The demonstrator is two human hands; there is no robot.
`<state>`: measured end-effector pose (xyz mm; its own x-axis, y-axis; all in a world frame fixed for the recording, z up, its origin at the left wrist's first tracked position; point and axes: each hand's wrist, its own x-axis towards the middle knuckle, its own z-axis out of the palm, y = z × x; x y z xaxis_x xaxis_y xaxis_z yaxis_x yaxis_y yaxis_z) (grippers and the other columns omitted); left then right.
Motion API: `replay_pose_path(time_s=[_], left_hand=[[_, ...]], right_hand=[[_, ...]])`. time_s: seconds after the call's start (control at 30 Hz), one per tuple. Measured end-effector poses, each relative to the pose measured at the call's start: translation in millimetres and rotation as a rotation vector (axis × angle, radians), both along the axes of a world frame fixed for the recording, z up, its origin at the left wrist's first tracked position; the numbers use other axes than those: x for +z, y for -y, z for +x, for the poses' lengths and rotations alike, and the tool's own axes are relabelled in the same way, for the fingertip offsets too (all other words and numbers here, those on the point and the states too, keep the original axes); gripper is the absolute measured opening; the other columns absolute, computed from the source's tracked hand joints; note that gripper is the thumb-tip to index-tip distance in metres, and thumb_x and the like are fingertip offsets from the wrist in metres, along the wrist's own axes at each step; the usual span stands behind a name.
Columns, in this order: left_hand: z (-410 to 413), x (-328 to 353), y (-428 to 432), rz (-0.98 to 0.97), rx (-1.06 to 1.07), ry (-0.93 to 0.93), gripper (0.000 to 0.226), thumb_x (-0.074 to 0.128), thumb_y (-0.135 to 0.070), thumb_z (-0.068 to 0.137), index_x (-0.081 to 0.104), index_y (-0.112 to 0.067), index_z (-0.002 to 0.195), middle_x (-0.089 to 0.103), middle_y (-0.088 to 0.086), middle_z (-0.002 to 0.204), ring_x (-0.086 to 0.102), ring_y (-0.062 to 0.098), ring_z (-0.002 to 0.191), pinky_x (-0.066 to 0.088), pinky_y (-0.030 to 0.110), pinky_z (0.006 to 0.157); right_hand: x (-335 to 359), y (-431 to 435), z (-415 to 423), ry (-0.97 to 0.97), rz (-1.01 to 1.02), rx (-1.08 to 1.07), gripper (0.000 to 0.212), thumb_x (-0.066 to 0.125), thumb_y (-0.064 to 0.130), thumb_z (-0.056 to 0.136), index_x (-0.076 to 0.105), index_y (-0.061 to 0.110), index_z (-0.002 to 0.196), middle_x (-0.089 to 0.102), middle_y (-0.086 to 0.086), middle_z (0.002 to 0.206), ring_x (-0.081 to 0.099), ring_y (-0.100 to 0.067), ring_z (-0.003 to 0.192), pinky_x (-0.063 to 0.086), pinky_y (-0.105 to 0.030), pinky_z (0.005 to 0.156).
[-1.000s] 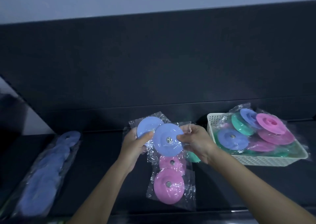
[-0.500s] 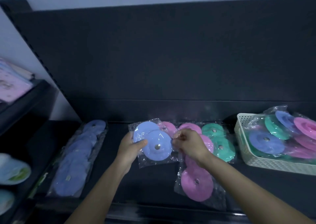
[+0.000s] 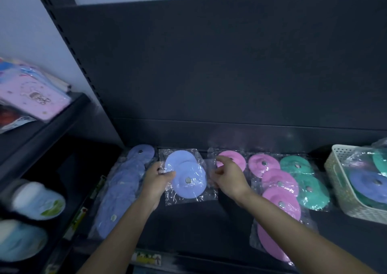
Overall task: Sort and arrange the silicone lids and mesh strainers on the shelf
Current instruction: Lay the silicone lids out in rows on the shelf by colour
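left grip (image 3: 156,181) is clamped on the left edge of the blue pack (image 3: 188,179), thumb on top of the plastic, other fingers not visible. pack = clear bag w/ 2 blue lids overlapping, and the nearer lid has a small metal dot in its middle. right grip (image 3: 229,177) sits at the pack's right edge w/ fingers loosely curled and index sticking fwd over a pink lid (image 3: 238,161). can't tell if it's actually pinching the bag or just touching it, too blurry there.

blue pack is at the back-middle of the shelf (image 3: 188,227), flat-ish. whether it's lying on the shelf or held just off it, idk. just to its left is a long blue pack (image 3: 123,192), a strip of blue lids running front to back, right beside the left grip. to the right, past the pink lid, there's a pink pack (image 3: 279,186) w/ lids overlapping in a row towards the front edge. right up against its right side is a green pack (image 3: 305,181), laid out the same way but shorter.

far right: white basket (image 3: 339,190) w/ holes in the walls, full of bagged lids, blue + green ones visible. it's partly cut off by the frame.

front lip of the shelf has a label (image 3: 146,258), unreadable. off to the left is a side shelf (image 3: 52,127) w/ pink flat packs (image 3: 35,98) on top. below that are some white/blue round things (image 3: 37,200), all smeared.
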<state>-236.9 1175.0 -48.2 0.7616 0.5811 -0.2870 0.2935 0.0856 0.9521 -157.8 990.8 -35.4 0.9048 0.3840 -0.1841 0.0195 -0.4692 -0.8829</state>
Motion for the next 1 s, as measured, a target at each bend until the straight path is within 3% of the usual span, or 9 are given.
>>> replay_pose_path(time_s=[0.2, 0.3, 0.37, 0.43, 0.53, 0.63, 0.77, 0.87, 1.0], left_hand=[[15, -13, -32, 0.087, 0.060, -0.074, 0.022, 0.057, 0.006, 0.083, 0.056, -0.006, 0.101, 0.060, 0.009, 0.090, 0.056, 0.021, 0.078, 0.047, 0.031, 0.065], [25, -18, -42, 0.145, 0.036, -0.128, 0.022, 0.054, 0.007, 0.083, 0.056, -0.004, 0.102, 0.060, 0.006, 0.087, 0.055, 0.016, 0.074, 0.043, 0.024, 0.060], [30, -20, -47, 0.219, 0.003, -0.160, 0.021, 0.052, 0.006, 0.083, 0.056, -0.008, 0.097, 0.059, 0.003, 0.081, 0.054, 0.016, 0.071, 0.041, 0.021, 0.058], [35, -21, -53, 0.359, -0.067, -0.193, 0.019, 0.052, 0.005, 0.082, 0.055, -0.014, 0.083, 0.057, 0.002, 0.073, 0.051, 0.018, 0.069, 0.038, 0.022, 0.056], [40, -17, -62, 0.597, -0.192, -0.218, 0.027, 0.052, 0.004, 0.081, 0.048, -0.016, 0.063, 0.049, -0.005, 0.059, 0.045, 0.018, 0.064, 0.034, 0.025, 0.052], [44, -17, -77, 0.684, -0.164, -0.166, 0.009, 0.055, 0.003, 0.084, 0.063, 0.001, 0.088, 0.059, 0.001, 0.076, 0.055, 0.020, 0.075, 0.048, 0.035, 0.075], [42, -18, -103, 0.844, -0.147, -0.157, 0.029, 0.055, -0.002, 0.086, 0.063, -0.001, 0.114, 0.066, 0.019, 0.108, 0.061, 0.034, 0.102, 0.048, 0.042, 0.093], [38, -18, -115, 1.032, -0.282, -0.408, 0.046, 0.047, -0.026, 0.095, 0.045, -0.016, 0.139, 0.046, 0.016, 0.140, 0.040, 0.036, 0.127, 0.030, 0.039, 0.107], [34, -29, -127, 1.082, -0.467, -0.703, 0.057, 0.029, -0.063, 0.092, 0.023, -0.042, 0.145, 0.013, 0.011, 0.157, 0.012, 0.034, 0.143, 0.013, 0.047, 0.114]], right_hand=[[-6, -26, 3, 0.053, -0.039, 0.081, 0.065, 0.057, -0.005, 0.080, 0.042, 0.017, 0.139, 0.060, 0.002, 0.075, 0.054, -0.014, 0.070, 0.047, -0.020, 0.068], [-5, -39, 5, 0.131, -0.110, 0.141, 0.047, 0.056, -0.005, 0.078, 0.062, 0.019, 0.118, 0.063, 0.002, 0.075, 0.053, -0.013, 0.067, 0.041, -0.009, 0.060], [-7, -46, 5, 0.170, -0.162, 0.184, 0.037, 0.053, -0.004, 0.077, 0.069, 0.018, 0.101, 0.067, -0.002, 0.078, 0.053, -0.014, 0.066, 0.041, -0.014, 0.059], [-9, -52, 6, 0.210, -0.218, 0.208, 0.027, 0.051, -0.002, 0.078, 0.068, 0.015, 0.090, 0.064, -0.006, 0.076, 0.050, -0.019, 0.065, 0.040, -0.024, 0.059], [-15, -59, 10, 0.259, -0.320, 0.236, 0.017, 0.049, -0.002, 0.078, 0.058, 0.012, 0.078, 0.053, -0.010, 0.074, 0.042, -0.022, 0.068, 0.029, -0.024, 0.055], [-22, -64, 11, 0.298, -0.454, 0.269, 0.018, 0.050, 0.004, 0.078, 0.059, 0.011, 0.091, 0.056, -0.015, 0.099, 0.047, -0.028, 0.091, 0.031, -0.024, 0.069], [-20, -74, 10, 0.393, -0.637, 0.350, 0.043, 0.052, 0.029, 0.089, 0.052, 0.016, 0.130, 0.031, -0.011, 0.143, 0.031, -0.033, 0.127, 0.035, -0.036, 0.104], [-18, -85, 8, 0.480, -0.637, 0.459, 0.048, 0.044, 0.041, 0.095, 0.046, 0.016, 0.136, 0.014, -0.007, 0.157, 0.012, -0.026, 0.144, 0.021, -0.037, 0.116], [-26, -97, 6, 0.479, -0.703, 0.586, 0.059, 0.044, 0.041, 0.095, 0.023, 0.024, 0.148, -0.004, -0.003, 0.160, -0.006, -0.024, 0.147, 0.002, -0.042, 0.118]])
